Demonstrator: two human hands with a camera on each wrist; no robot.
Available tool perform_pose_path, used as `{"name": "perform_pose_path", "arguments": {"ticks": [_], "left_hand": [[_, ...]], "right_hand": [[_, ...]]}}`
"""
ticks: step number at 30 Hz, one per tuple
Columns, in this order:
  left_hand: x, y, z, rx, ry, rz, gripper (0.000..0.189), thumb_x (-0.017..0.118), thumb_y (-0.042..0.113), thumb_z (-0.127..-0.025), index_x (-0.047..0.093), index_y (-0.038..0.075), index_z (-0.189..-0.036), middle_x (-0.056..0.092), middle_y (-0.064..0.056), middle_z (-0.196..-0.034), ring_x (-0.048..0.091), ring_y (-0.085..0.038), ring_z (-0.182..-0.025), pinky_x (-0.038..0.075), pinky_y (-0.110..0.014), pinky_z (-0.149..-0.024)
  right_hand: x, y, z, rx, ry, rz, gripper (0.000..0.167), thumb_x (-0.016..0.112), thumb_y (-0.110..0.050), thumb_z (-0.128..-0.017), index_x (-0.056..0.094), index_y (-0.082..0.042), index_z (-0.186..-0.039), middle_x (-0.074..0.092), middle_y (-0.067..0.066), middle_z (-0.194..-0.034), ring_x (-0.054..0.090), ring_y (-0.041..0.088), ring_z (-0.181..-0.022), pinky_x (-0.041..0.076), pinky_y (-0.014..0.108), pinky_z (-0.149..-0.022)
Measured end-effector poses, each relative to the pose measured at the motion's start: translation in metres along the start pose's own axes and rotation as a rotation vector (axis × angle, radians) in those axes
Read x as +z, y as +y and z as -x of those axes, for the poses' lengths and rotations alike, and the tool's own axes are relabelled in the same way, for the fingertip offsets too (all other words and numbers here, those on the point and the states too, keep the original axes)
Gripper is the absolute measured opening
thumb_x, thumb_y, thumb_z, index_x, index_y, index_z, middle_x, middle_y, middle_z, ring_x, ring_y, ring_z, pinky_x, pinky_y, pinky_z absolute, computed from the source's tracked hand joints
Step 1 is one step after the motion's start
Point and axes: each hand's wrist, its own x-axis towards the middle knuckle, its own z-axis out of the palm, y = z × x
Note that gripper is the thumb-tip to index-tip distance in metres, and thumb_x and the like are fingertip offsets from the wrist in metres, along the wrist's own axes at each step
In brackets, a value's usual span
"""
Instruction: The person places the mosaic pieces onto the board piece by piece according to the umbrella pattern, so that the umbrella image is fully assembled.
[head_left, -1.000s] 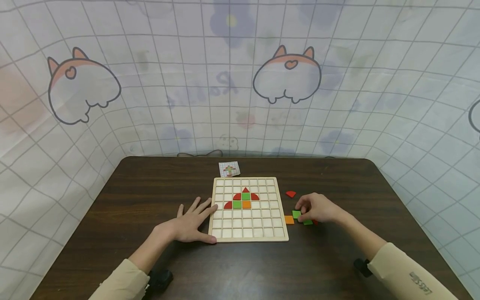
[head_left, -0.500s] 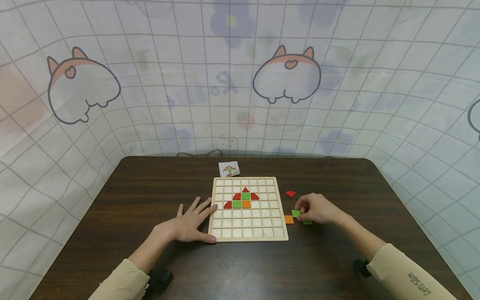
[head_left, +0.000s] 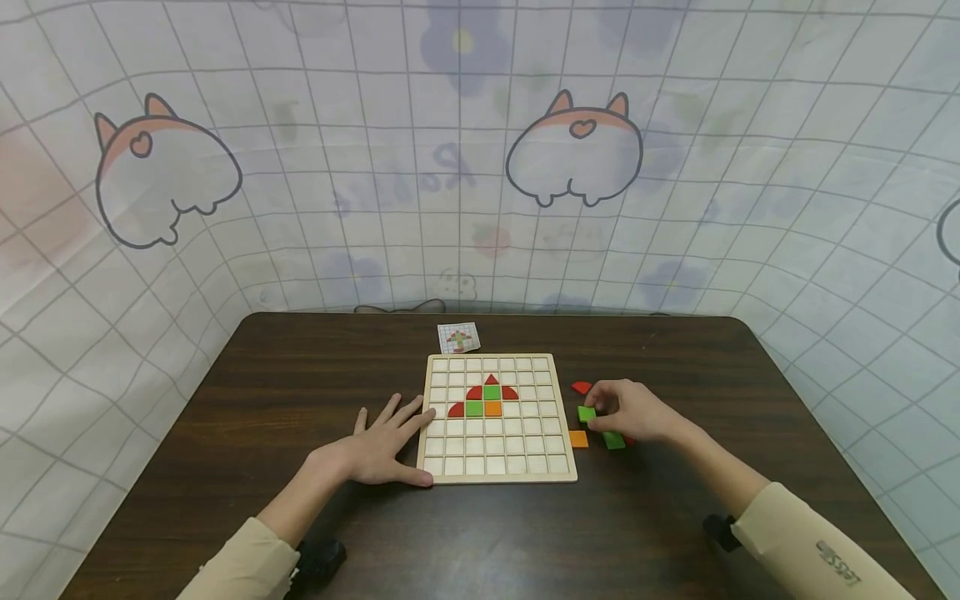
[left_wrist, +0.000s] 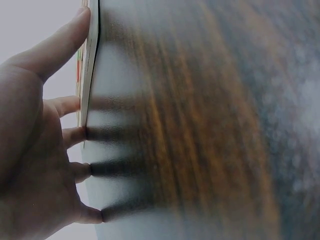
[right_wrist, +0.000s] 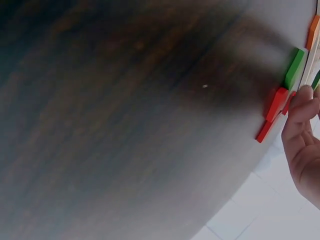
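My right hand point(head_left: 633, 410) pinches a green square tile point(head_left: 587, 414) between thumb and fingers, just right of the wooden grid board point(head_left: 501, 478). With fingers spread, my left hand point(head_left: 381, 448) rests at the board's left edge, thumb and a fingertip touching it. Set in the board are red pieces point(head_left: 457, 410), green squares point(head_left: 474, 408) and one orange square point(head_left: 492, 408). In the right wrist view, red pieces point(right_wrist: 276, 105) and another green tile point(right_wrist: 294, 69) lie on the table beside the right hand point(right_wrist: 305, 145).
A small pattern card point(head_left: 458, 337) lies behind the board on the dark wooden table point(head_left: 315, 367). An orange square point(head_left: 578, 439) lies against the board's right edge, and a red piece point(head_left: 581, 387) lies farther back. A patterned curtain point(head_left: 480, 233) hangs behind the table.
My right hand has moved slightly left and away from me with the green tile, uncovering more of the green tile beneath. The left hand and board have stayed put.
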Motion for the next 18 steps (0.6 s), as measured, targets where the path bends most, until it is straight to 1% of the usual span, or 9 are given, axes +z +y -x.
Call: {"name": "perform_pose_path", "arguments": {"ticks": [3,5,8,10,13,18], "left_hand": [[0.0,0.0,0.0,0.0,0.001,-0.001,0.103,0.067,0.068,-0.089,0.021,0.018,-0.166,0.006,-0.01,-0.172,-0.004,-0.043,-0.155,-0.003,-0.081,-0.107],[0.0,0.0,0.0,-0.002,0.001,-0.001,0.103,0.067,0.068,-0.089,0.021,0.019,-0.166,0.006,-0.01,-0.172,-0.004,-0.043,-0.155,-0.003,-0.081,-0.107],[0.0,-0.001,0.0,-0.005,0.001,-0.004,0.103,0.067,0.068,-0.089,0.021,0.019,-0.166,0.006,-0.01,-0.172,-0.004,-0.043,-0.155,-0.003,-0.081,-0.107],[0.0,-0.001,0.0,-0.006,0.0,-0.002,0.103,0.067,0.068,-0.089,0.021,0.019,-0.166,0.005,-0.01,-0.172,-0.005,-0.042,-0.155,-0.003,-0.081,-0.107],[0.0,-0.001,0.0,-0.008,-0.001,-0.001,0.103,0.067,0.069,-0.089,0.02,0.019,-0.167,0.005,-0.009,-0.172,-0.005,-0.042,-0.155,-0.003,-0.081,-0.107],[0.0,-0.001,-0.001,-0.007,-0.001,-0.004,0.103,0.067,0.069,-0.089,0.02,0.019,-0.167,0.005,-0.009,-0.172,-0.005,-0.042,-0.155,-0.003,-0.081,-0.107]], "right_hand": [[0.001,-0.002,-0.002,0.01,-0.004,-0.032,0.022,0.078,-0.017,-0.093,0.066,-0.008,-0.109,0.063,0.003,-0.095,0.058,0.018,-0.078,0.05,0.036,-0.067],[0.001,-0.004,-0.004,0.001,-0.011,-0.051,0.022,0.077,-0.016,-0.094,0.065,-0.008,-0.11,0.064,0.002,-0.092,0.059,0.019,-0.077,0.05,0.035,-0.066],[0.002,-0.006,-0.006,-0.006,-0.013,-0.077,0.022,0.077,-0.015,-0.094,0.064,-0.008,-0.111,0.065,0.0,-0.089,0.061,0.019,-0.076,0.05,0.036,-0.067],[0.003,-0.008,-0.008,-0.018,-0.012,-0.091,0.022,0.076,-0.015,-0.094,0.064,-0.007,-0.111,0.065,0.0,-0.089,0.061,0.019,-0.079,0.051,0.037,-0.07],[0.004,-0.01,-0.011,-0.011,-0.01,-0.104,0.023,0.076,-0.014,-0.094,0.065,-0.006,-0.112,0.065,0.001,-0.09,0.062,0.019,-0.08,0.051,0.037,-0.072],[0.007,-0.016,-0.017,-0.005,-0.001,-0.116,0.024,0.077,-0.014,-0.093,0.067,-0.003,-0.112,0.064,0.001,-0.087,0.06,0.018,-0.076,0.051,0.034,-0.068]]}}
